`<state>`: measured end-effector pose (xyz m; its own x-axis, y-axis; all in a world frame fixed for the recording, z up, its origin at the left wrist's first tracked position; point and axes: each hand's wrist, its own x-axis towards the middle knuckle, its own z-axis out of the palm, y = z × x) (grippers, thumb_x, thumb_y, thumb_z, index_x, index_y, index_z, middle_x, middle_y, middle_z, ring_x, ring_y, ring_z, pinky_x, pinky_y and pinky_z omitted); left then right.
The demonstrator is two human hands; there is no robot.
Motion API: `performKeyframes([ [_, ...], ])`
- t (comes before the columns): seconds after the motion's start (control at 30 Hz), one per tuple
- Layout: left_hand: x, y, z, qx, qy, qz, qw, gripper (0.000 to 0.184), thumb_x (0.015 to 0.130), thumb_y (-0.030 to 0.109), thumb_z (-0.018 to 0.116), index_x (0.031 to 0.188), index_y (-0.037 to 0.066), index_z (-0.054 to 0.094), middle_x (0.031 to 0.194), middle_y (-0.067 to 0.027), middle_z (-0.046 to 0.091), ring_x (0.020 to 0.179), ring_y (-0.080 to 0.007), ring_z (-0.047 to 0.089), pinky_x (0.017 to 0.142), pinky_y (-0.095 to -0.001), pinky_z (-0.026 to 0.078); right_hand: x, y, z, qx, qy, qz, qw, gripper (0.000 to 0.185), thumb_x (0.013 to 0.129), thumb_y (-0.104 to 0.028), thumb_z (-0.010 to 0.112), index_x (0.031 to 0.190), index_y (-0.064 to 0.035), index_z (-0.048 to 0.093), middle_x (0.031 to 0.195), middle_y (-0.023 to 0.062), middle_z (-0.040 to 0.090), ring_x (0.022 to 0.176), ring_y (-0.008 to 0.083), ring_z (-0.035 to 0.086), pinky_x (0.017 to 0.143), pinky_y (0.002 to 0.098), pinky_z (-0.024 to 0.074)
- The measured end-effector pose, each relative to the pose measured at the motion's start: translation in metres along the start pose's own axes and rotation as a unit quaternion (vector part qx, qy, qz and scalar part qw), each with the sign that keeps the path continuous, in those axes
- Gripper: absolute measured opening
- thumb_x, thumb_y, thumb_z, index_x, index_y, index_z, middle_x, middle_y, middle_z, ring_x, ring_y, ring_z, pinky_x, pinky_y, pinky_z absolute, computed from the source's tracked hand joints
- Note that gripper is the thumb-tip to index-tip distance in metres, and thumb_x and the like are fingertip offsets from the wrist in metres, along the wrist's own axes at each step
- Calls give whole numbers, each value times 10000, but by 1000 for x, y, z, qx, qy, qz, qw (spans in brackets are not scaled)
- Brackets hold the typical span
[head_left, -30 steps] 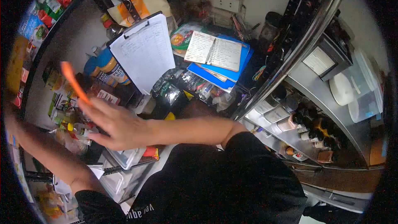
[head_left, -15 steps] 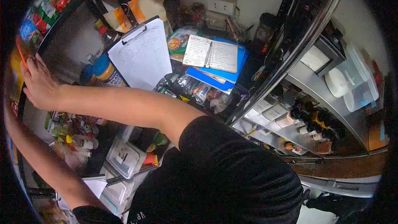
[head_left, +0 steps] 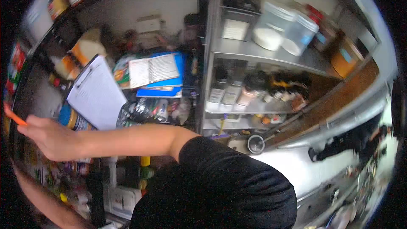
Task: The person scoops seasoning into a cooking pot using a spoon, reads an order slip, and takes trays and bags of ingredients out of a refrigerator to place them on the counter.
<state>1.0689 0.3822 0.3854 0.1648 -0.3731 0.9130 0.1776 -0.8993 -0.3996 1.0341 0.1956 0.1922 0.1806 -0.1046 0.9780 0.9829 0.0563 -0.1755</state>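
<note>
Apparently the right hand (head_left: 53, 140) pinches an orange stick (head_left: 16, 118) between its fingers, curled together; the stick juts toward my view's far-left edge. Just beyond the hand I see a blue-lidded jar (head_left: 70, 116), partly hidden, then a clipboard (head_left: 96, 95) and an open notebook (head_left: 154, 70) on blue folders (head_left: 177, 84). The right arm reaches leftward, blocking things below; the left forearm (head_left: 46, 199) slants upward, its finger state I cannot tell.
</note>
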Motion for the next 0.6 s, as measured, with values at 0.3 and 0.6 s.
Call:
performKeyframes([
  [0.3, -69, 149, -4, -354, 355, -171, 848, 517, 891, 347, 552, 1324, 96, 424, 1301, -184, 468, 1135, -343, 504, 980, -437, 411, -59, -134, -148, -205, 81, 198, 955, 429, 893, 17, 454, 1317, 26, 390, 1017, 182, 623, 897, 278, 636, 786, 345, 498],
  [0.6, -2, 351, -282, -805, 368, -162, 436, 451, 839, 93, 562, 1236, -5, 371, 1307, -217, 376, 1270, -344, 368, 1060, -519, 329, -74, -311, -244, -227, 218, 309, 898, 243, 966, -81, 441, 1193, -23, 378, 864, 45, 540, 722, 73, 510, 632, 223, 465],
])
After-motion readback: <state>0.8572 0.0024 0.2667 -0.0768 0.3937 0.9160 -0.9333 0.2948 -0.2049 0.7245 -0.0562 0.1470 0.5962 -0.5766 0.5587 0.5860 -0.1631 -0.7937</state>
